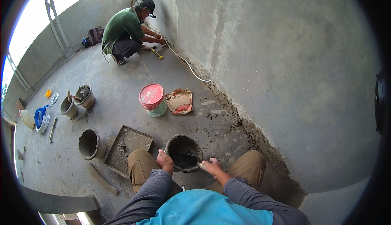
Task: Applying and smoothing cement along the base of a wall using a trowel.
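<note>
Between my knees a dark, mortar-caked bucket point(182, 144) tilts so that its mouth faces me. My left hand point(165, 161) is closed on the left side of its rim. On the right side of the rim, my right hand point(212, 167) is also closed, its fingertips curled over the edge. The inside of the bucket is dark, and I cannot tell what lies in it. Left of my left knee is a shallow mortar tray point(129, 143) with wet grey residue. Another mortar-stained bucket point(91, 144) stands beyond the tray's left side.
Ahead stand a red-lidded pail point(152, 100) and a torn paper bag point(179, 101). A co-worker point(124, 31) squats by the wall, near a hammer point(156, 53) and a white cable point(185, 61). Rubble point(234, 121) lines the wall's foot. Tool-filled buckets point(84, 96) stand left.
</note>
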A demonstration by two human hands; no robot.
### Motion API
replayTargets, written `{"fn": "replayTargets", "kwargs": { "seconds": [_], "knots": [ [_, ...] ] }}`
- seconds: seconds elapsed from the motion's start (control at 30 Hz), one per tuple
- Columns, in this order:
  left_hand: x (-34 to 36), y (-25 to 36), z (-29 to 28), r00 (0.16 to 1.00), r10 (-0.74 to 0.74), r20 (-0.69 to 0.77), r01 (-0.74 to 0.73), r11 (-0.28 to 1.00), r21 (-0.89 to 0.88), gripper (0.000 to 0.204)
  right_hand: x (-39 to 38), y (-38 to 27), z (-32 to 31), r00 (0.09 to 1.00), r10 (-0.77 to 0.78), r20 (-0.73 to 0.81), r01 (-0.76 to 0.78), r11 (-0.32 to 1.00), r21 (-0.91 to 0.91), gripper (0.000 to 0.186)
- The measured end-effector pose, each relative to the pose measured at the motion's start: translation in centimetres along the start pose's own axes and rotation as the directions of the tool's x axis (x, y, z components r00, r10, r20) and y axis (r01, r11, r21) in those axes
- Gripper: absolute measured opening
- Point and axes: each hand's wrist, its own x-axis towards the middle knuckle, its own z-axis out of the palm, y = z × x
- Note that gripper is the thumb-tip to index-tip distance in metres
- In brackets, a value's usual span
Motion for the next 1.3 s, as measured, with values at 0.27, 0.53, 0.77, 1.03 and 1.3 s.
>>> {"fn": "replayTargets", "kwargs": {
  "seconds": [0.27, 0.53, 0.77, 1.03, 1.3],
  "knots": [
    [-0.2, 0.3, 0.0, 1.0, -0.009, 0.002, 0.009, 1.0, -0.013, 0.061, -0.6, -0.6, -0.4, 1.0, 0.011, 0.011, -0.011, 1.0, -0.001, 0.072],
    [-0.5, 0.9, -0.3, 1.0, 0.015, 0.009, -0.015, 0.999, -0.044, 0.06, -1.0, -1.1, -0.8, 0.999, 0.014, 0.031, -0.012, 0.998, -0.064, 0.071],
    [0.0, 0.0, 0.3, 1.0, 0.01, -0.014, -0.01, 1.0, -0.014, 0.061, -0.5, -0.3, -0.4, 0.999, -0.053, 0.01, 0.053, 0.992, -0.114, 0.072],
    [-1.0, 1.5, -0.3, 0.998, 0.045, -0.042, -0.047, 0.998, -0.045, 0.056, -0.9, -1.1, -0.6, 0.999, -0.05, 0.002, 0.05, 0.991, -0.127, 0.071],
    [-0.6, 0.9, -0.2, 1.0, 0.001, 0.011, -0.001, 0.997, -0.072, 0.055, -0.2, -0.5, -0.2, 0.997, -0.08, 0.008, 0.08, 0.984, -0.16, 0.074]
  ]
}}
